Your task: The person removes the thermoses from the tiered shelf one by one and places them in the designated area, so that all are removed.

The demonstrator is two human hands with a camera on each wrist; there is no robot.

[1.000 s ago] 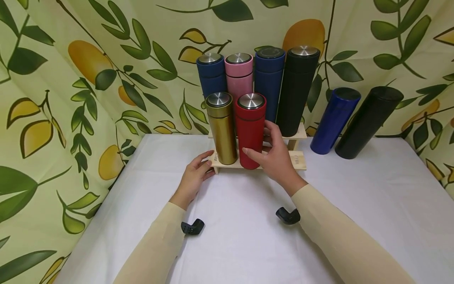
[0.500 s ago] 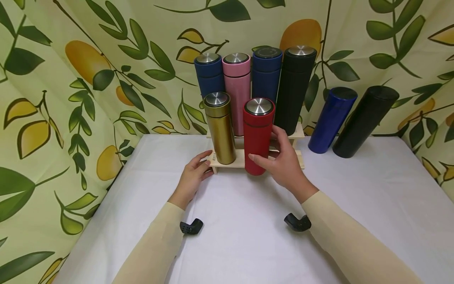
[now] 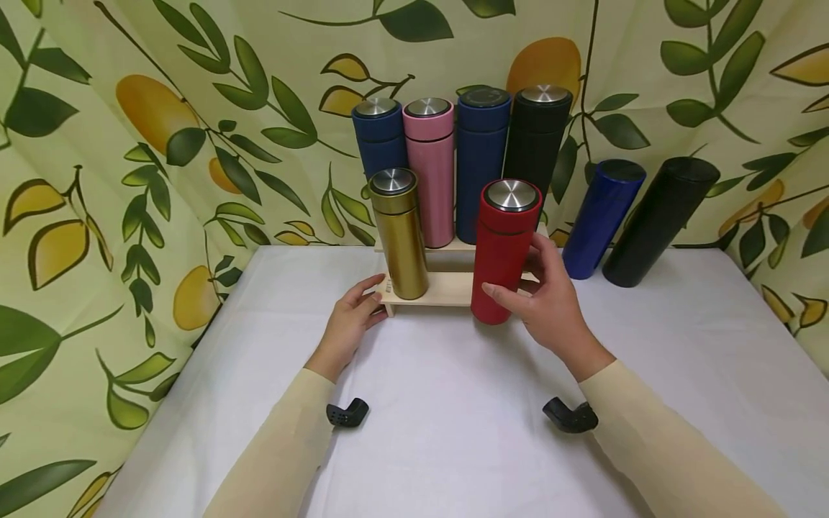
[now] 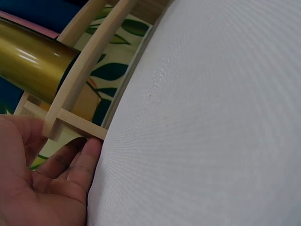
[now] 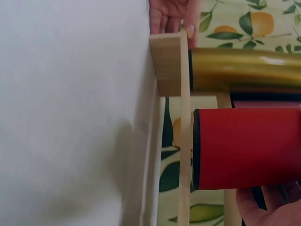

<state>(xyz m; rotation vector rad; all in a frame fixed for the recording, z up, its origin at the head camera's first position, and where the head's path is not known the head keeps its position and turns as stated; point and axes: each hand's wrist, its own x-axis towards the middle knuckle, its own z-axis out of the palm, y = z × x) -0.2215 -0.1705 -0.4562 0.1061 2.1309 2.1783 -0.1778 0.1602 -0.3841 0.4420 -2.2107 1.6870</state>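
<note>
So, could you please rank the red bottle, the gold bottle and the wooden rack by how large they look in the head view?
1. Wooden rack, widest, though partly hidden.
2. Red bottle.
3. Gold bottle.
The red bottle is nearer the camera, so their true sizes may match.

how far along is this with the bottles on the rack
Done: four bottles stand on the back step of the rack, the gold bottle on the front step. In hand: the right hand grips the red bottle at the front step's right end; the left hand touches the rack's corner. Left: two bottles lean on the cloth, off the rack.
</note>
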